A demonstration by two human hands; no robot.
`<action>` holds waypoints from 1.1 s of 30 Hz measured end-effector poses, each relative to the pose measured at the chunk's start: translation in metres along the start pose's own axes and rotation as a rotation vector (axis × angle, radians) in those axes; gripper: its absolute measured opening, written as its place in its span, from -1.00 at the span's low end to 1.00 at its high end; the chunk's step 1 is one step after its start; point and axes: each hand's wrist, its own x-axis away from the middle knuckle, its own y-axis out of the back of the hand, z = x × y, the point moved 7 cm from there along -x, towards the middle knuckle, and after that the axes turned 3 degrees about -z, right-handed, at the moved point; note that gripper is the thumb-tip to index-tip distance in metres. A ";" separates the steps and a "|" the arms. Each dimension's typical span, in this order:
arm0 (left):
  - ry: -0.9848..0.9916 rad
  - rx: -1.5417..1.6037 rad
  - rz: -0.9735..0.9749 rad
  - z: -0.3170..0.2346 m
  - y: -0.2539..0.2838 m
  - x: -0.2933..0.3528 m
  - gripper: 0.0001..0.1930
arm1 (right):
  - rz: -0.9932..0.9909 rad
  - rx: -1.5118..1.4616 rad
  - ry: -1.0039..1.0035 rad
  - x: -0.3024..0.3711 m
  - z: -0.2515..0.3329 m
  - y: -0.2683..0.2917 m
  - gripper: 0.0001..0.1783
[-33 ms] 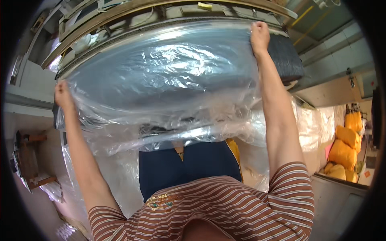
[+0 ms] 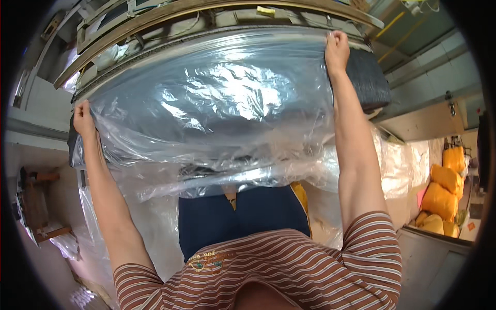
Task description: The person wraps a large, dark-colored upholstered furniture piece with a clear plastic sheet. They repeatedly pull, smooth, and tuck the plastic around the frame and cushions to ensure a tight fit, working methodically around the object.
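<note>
Head view, far left: some brown wooden furniture [image 2: 54, 233] down low, kinda bent by the fisheye, so can't say what it is.
Left hand: left hand [image 2: 84, 116] is up at the film's left edge, fingers curled in tight, pinching a bit of it.
Wooden rail [image 2: 103, 48]: long curved-looking bar along the far side, past both hands.
Clear film [image 2: 222, 95]: the big shiny sheet, spread between the two hands over a dark worktop [image 2: 368, 80], wrinkly in the middle, with the near part bunched up by the person's navy trousers [image 2: 243, 212].
Yellow block [image 2: 265, 11]: small thing beyond the film, near the top.
Right hand: right hand [image 2: 337, 49] is at the film's far right corner, fingers folded closed with the edge gripped.
Right side: more clear plastic [image 2: 405, 163] beyond the forearm, then piled orange bags [image 2: 440, 199].
</note>
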 end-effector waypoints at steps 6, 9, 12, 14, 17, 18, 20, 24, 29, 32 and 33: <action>0.052 0.287 0.069 -0.017 -0.073 -0.023 -0.75 | 0.084 0.046 0.080 -0.034 -0.027 -0.004 -0.75; 0.084 0.275 0.091 -0.021 -0.088 -0.027 -0.71 | 0.080 0.124 0.020 -0.039 -0.028 -0.003 -0.74; 0.060 0.210 0.116 -0.028 -0.094 -0.032 -0.67 | 0.097 0.172 0.017 -0.047 -0.039 -0.005 -0.67; -0.012 0.034 0.048 -0.029 -0.089 -0.033 -0.67 | 0.020 0.257 0.048 -0.048 -0.036 -0.001 -0.60; -0.037 0.021 0.018 -0.004 -0.070 -0.051 -0.68 | 0.004 0.276 0.048 -0.044 -0.026 -0.009 -0.52; -0.028 0.057 0.019 -0.003 -0.073 -0.049 -0.69 | 0.004 0.284 0.041 -0.045 -0.028 -0.005 -0.49; 0.047 0.064 0.041 0.004 -0.076 -0.045 -0.69 | -0.047 0.285 0.068 -0.048 -0.033 0.002 -0.52; 0.205 0.169 0.125 0.009 -0.069 -0.042 -0.69 | -0.046 0.217 0.021 -0.049 -0.035 0.007 -0.60; -0.159 -0.121 0.130 -0.023 -0.066 -0.028 -0.66 | -0.031 0.407 0.002 -0.054 -0.031 0.001 -0.46; -0.309 -0.160 0.105 -0.050 -0.059 -0.011 -0.65 | 0.218 0.465 0.077 -0.035 -0.016 0.003 -0.44; -0.290 -0.107 0.083 -0.053 -0.048 -0.007 -0.65 | 0.305 0.481 0.110 -0.029 -0.010 0.002 -0.44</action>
